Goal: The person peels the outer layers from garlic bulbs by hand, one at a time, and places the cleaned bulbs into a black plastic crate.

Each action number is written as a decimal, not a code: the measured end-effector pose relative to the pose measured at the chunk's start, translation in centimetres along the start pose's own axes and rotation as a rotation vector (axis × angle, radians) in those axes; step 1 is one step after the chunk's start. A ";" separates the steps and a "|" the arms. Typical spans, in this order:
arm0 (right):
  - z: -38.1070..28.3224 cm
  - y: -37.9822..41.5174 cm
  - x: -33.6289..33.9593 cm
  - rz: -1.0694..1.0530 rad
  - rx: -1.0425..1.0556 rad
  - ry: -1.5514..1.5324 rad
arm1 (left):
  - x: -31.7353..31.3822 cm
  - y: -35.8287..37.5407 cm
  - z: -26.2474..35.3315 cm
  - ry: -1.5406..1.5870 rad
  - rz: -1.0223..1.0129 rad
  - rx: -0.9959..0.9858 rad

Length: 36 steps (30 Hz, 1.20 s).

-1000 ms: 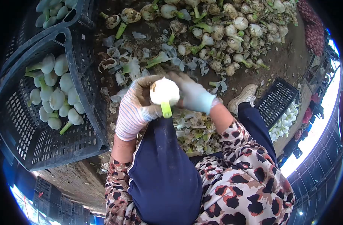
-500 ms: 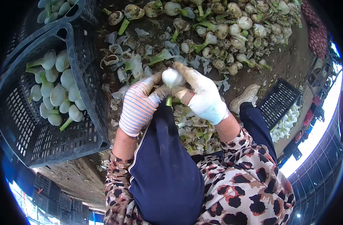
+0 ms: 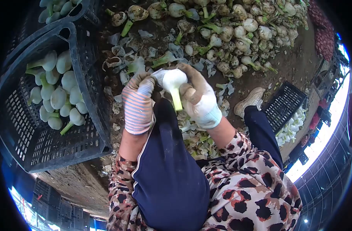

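Between my gloved hands, above my knee, is a white garlic bulb (image 3: 173,81) with a short pale green stem (image 3: 177,101) pointing down toward me. My right hand (image 3: 199,94), in a white glove with dirty brown fingers, is closed on the right side of the bulb. My left hand (image 3: 139,101), in a striped glove, has its fingers curled together and pinches a thin whitish skin (image 3: 158,74) at the bulb's left side. The tips of the left fingers are partly hidden.
A black crate (image 3: 60,148) with clean bulbs (image 3: 58,98) stands at the left. Unpeeled bulbs (image 3: 243,42) are heaped at the upper right. A smaller black crate (image 3: 284,106) lies beyond my shoe (image 3: 249,101). Peeled skins (image 3: 137,64) litter the ground.
The bulb has tilted so its stem shows in full. My left hand has turned and closed on a skin at its side; my right hand has moved slightly left and lower.
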State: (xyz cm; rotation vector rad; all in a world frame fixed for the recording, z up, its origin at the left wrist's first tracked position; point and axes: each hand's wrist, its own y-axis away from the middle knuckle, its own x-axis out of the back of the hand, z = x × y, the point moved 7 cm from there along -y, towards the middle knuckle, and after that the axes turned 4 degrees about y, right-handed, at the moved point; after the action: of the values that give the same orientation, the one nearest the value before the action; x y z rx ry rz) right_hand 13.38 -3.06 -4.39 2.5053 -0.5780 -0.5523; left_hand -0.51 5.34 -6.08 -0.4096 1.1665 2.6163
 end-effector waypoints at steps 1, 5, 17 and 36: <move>0.7 -0.2 -0.1 -0.024 -0.060 -0.095 | 0.2 -0.1 -0.3 0.000 0.001 -0.002; 0.9 -0.5 -0.3 -0.199 -0.348 0.012 | 1.1 -0.1 -1.0 0.010 0.078 -0.003; 4.1 1.6 -0.8 -0.304 -0.518 -0.552 | 4.4 -2.9 -0.1 0.436 0.044 -0.085; -10.5 -0.4 -6.6 -0.177 0.744 1.060 | 4.1 -1.7 -2.7 -1.324 -0.061 -0.588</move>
State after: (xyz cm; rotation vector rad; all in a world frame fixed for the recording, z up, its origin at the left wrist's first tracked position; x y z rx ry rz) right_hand 13.14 4.48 5.47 3.0012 -0.1226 1.1081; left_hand -3.31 4.87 -10.41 1.0342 -0.0545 2.2600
